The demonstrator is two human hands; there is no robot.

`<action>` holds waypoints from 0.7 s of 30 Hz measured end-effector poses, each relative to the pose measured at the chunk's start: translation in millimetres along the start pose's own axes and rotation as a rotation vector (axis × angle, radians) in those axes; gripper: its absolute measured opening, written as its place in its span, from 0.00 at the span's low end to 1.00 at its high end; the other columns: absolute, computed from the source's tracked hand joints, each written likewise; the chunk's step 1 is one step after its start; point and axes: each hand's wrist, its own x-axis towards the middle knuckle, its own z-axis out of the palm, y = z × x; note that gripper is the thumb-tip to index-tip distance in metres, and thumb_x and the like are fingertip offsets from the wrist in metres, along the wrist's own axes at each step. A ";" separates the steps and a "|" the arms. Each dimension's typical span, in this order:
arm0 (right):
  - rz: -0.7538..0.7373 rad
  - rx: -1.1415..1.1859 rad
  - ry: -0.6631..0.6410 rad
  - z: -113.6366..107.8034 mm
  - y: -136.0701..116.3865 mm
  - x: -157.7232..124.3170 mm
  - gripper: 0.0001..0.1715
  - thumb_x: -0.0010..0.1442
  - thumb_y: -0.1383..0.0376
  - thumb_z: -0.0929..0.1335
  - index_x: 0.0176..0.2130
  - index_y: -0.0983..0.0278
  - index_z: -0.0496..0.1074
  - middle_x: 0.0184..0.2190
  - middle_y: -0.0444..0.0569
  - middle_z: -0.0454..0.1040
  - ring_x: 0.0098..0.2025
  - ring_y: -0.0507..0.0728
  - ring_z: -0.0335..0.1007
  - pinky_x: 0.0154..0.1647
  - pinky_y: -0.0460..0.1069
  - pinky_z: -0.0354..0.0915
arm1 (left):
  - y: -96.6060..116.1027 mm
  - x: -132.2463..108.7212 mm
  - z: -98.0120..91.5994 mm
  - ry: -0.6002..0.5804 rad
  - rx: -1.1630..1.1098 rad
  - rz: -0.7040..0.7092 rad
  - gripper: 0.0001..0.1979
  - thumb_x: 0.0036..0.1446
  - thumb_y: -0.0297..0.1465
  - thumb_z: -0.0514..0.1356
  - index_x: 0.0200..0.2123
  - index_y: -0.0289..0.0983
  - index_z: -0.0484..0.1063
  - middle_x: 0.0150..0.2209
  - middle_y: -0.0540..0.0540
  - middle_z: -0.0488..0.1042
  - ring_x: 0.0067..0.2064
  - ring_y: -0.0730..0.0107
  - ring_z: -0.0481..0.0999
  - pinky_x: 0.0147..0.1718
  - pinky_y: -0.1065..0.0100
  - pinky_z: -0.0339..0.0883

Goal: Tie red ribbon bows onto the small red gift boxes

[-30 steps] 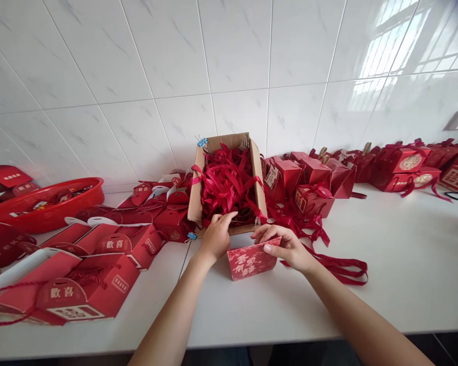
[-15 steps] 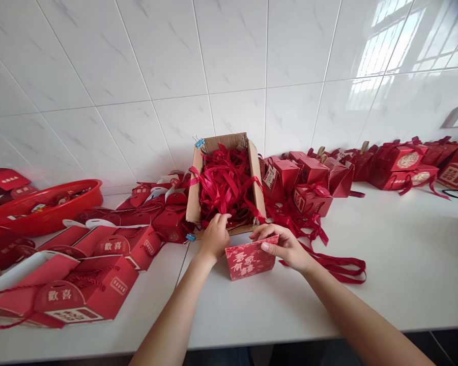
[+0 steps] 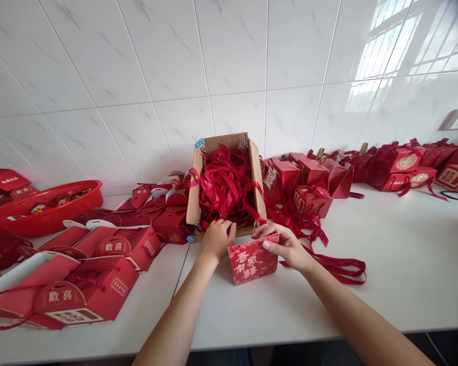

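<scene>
My right hand [image 3: 284, 246] grips the top edge of a small red gift box [image 3: 254, 263] with pale characters on its front, thumb on the near face and fingers behind. Close by on the left, my left hand [image 3: 218, 238] is closed at the front rim of a cardboard box [image 3: 193, 202]; its curled fingertips are turned away, so what they hold, if anything, is hidden. Inside the cardboard box lies a tangled heap of dark red ribbons [image 3: 227, 178], some trailing over its sides.
Red candy boxes with cords [image 3: 95, 290] crowd the left, before a red basin [image 3: 80, 198]. Tied red boxes [image 3: 315, 198] line the wall on the right. Loose ribbons [image 3: 343, 267] lie beside my right hand. Blue binder clips [image 3: 199, 143] grip the cardboard box.
My left hand has shifted slightly right and down, its fingers more curled at the cardboard rim. The gift box in my right hand has moved a little lower and faces me more.
</scene>
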 end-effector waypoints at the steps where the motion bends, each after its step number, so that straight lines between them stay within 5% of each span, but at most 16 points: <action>1: 0.006 0.000 0.001 0.0 0.0 0.0 0.08 0.56 0.60 0.71 0.35 0.61 0.71 0.42 0.50 0.74 0.45 0.57 0.71 0.43 0.52 0.67 | 0.4 0.9 -0.4 0.018 0.000 0.002 0.16 0.61 0.32 0.49 0.33 0.36 0.76 0.36 0.42 0.78 0.39 0.63 0.73 0.39 0.65 0.64; 4: 0.017 0.011 0.005 0.3 -0.2 0.2 0.09 0.56 0.59 0.71 0.34 0.61 0.71 0.41 0.50 0.74 0.45 0.57 0.70 0.43 0.51 0.66 | 0.9 4.2 -2.7 0.070 -0.006 -0.005 0.23 0.64 0.34 0.43 0.27 0.35 0.74 0.30 0.42 0.77 0.36 0.64 0.73 0.37 0.65 0.62; 9: 0.026 0.031 -0.005 1.9 -1.5 1.3 0.09 0.56 0.60 0.71 0.34 0.62 0.70 0.41 0.49 0.73 0.45 0.56 0.70 0.42 0.51 0.66 | 1.2 6.6 -6.6 0.122 -0.010 -0.016 0.18 0.62 0.33 0.48 0.24 0.36 0.71 0.28 0.44 0.75 0.35 0.65 0.72 0.35 0.66 0.60; 21: 0.044 0.017 0.011 0.8 0.5 0.2 0.10 0.56 0.58 0.71 0.34 0.62 0.70 0.41 0.50 0.74 0.48 0.58 0.69 0.43 0.51 0.67 | 0.1 4.6 -13.3 0.207 -0.149 -0.001 0.08 0.57 0.36 0.55 0.36 0.41 0.72 0.38 0.47 0.79 0.47 0.60 0.72 0.51 0.52 0.50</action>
